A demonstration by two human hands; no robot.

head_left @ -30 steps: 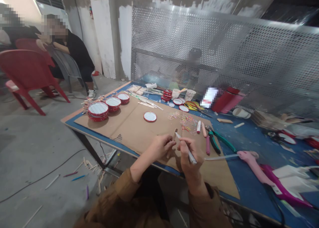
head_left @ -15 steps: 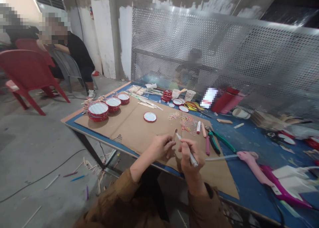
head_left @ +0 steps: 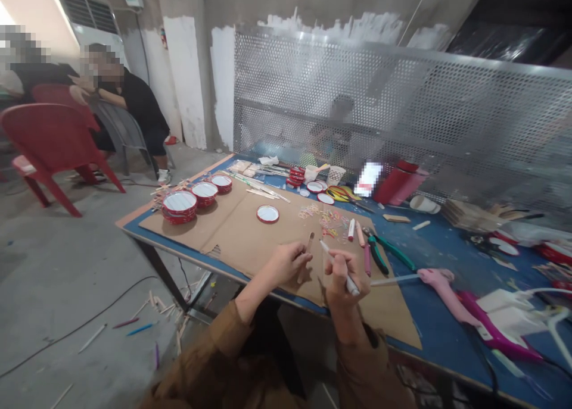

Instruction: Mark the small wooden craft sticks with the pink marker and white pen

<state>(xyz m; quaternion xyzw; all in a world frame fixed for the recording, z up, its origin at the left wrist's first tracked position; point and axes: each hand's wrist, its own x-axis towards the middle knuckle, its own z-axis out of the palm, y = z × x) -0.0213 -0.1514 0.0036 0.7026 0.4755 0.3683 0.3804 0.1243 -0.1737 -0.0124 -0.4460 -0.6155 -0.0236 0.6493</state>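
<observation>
My left hand (head_left: 290,262) pinches a thin wooden stick (head_left: 310,241) that stands up from its fingers, with a darker spot at the top. In my right hand (head_left: 343,278) is a white marker (head_left: 328,251), its tip toward the stick but apart from it. Both hands are over the front part of the brown cardboard (head_left: 236,236). Beyond them lies a round white lid with a red rim (head_left: 267,214). Small coloured rubber rings (head_left: 328,219) are scattered to its right, near a red and white marker (head_left: 351,229).
Stacked red-rimmed tins (head_left: 179,206) stand at the left. Green-handled pliers (head_left: 378,251) and a pink glue gun (head_left: 449,290) lie at the right. Behind are a phone (head_left: 369,179), a red bottle (head_left: 395,183) and a perforated metal panel (head_left: 286,75). A person (head_left: 138,102) sits at the far left.
The marker tip has moved right, away from the top of the stick. My left hand keeps its hold. The whole view has shifted slightly.
</observation>
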